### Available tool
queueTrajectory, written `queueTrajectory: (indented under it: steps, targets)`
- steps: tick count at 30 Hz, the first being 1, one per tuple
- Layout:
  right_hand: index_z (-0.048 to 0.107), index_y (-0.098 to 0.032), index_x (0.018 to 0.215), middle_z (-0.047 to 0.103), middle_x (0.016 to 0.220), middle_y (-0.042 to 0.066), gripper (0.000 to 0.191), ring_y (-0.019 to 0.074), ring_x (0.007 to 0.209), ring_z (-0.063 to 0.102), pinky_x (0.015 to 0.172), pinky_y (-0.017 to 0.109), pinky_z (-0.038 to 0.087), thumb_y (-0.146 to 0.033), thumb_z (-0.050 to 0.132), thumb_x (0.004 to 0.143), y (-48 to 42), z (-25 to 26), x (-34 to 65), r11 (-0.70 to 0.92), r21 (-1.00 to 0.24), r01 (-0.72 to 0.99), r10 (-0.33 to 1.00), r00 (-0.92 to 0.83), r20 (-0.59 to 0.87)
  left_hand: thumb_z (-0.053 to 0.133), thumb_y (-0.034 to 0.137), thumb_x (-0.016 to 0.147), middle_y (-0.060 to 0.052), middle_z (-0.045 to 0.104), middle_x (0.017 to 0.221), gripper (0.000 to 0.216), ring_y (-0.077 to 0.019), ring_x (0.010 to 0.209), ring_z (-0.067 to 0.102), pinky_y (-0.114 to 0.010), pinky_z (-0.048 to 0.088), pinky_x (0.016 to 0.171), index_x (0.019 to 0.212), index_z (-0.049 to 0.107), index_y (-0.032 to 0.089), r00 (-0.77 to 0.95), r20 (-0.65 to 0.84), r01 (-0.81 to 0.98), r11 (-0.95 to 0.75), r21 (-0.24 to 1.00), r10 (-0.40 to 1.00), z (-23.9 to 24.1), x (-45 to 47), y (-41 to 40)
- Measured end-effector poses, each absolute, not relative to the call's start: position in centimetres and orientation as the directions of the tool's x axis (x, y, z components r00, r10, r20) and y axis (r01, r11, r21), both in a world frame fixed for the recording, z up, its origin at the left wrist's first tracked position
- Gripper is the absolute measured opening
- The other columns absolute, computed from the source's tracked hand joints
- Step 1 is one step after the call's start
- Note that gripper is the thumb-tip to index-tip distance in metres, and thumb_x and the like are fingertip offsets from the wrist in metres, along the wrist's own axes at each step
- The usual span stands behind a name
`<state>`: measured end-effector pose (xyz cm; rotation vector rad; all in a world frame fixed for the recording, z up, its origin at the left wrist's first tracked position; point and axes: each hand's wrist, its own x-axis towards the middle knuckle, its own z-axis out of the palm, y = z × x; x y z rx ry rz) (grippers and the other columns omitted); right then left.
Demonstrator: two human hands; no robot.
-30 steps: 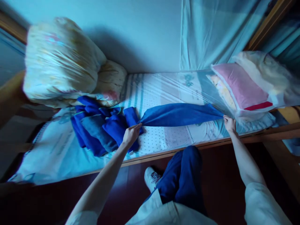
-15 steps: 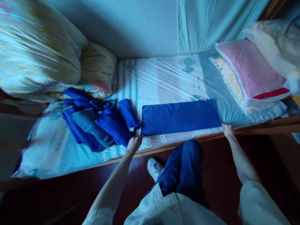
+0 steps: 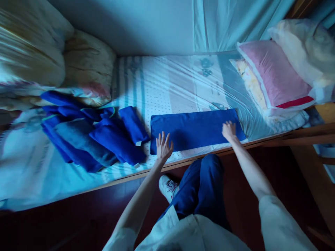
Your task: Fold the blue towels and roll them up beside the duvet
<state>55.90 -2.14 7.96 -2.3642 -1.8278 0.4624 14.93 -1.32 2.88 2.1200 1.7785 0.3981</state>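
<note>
A blue cloth [image 3: 193, 130], folded into a long flat strip, lies along the front edge of the bed. Over its left front corner is my left hand [image 3: 164, 148], fingers spread and nothing in them. My right hand [image 3: 229, 131] is above the strip's right part, its fingers slightly bent and holding nothing. Whether either palm touches the cloth is hard to tell. Just left of the strip rests a small folded blue cloth [image 3: 134, 125], beside a loose heap of blue cloths [image 3: 117, 139] with a greyer blue one [image 3: 81, 137] among them.
Pale patterned bedding [image 3: 170, 80] covers the bed. Bulky pillows [image 3: 89, 66] stand at the left, a pink pillow [image 3: 277, 73] at the right. A wooden rail [image 3: 282, 138] runs along the front. A curtain [image 3: 230, 26] hangs on the back wall.
Both hands have let go of the strip's front corners and moved inward over it. My left fingers have spread. The cloth lies as before, while the view has shifted a little right.
</note>
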Motion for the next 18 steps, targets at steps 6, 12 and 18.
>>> queueTrajectory:
  steps: [6, 12, 18]
  targets:
    - [0.042, -0.014, 0.160, 0.043, 0.166, 0.013, 0.057, 0.0257, 0.160, 0.027, 0.133, 0.050, 0.020, -0.025, 0.045, 0.104, 3.0, 5.0, 37.1, 0.155, -0.600, 0.785, 0.986, -0.157, 0.050, 0.038, 0.031, 0.100, -0.022, 0.030, 0.170, 0.061, -0.0325, 0.163, 0.017, -0.060, 0.017, 0.130, 0.156, 0.047, 0.009, 0.110, -0.007, 0.851, -0.091, 0.518, 0.994, -1.1, 18.4, -2.2]
    - [0.040, -0.012, 0.161, 0.038, 0.168, 0.011, 0.056, 0.0217, 0.162, 0.023, 0.133, 0.045, 0.022, -0.025, 0.041, 0.106, 2.4, 0.3, 30.7, 0.249, -0.624, 0.741, 0.949, -0.316, 0.002, 0.043, 0.033, 0.097, -0.018, 0.033, 0.170, 0.062, -0.0325, 0.162, 0.021, -0.061, 0.019, 0.130, 0.157, 0.046, 0.015, 0.112, 0.048, 0.843, -0.121, 0.524, 0.993, -2.8, 17.2, -2.5]
    - [0.042, -0.012, 0.160, 0.036, 0.169, 0.011, 0.057, 0.0222, 0.161, 0.025, 0.133, 0.045, 0.022, -0.030, 0.045, 0.106, 0.9, -0.7, 34.9, 0.300, -0.594, 0.747, 0.912, -0.407, -0.051, 0.046, 0.030, 0.095, -0.017, 0.030, 0.171, 0.066, -0.0355, 0.161, 0.022, -0.064, 0.018, 0.129, 0.159, 0.044, 0.017, 0.103, 0.054, 0.823, -0.116, 0.557, 0.993, -2.5, 17.5, -2.5]
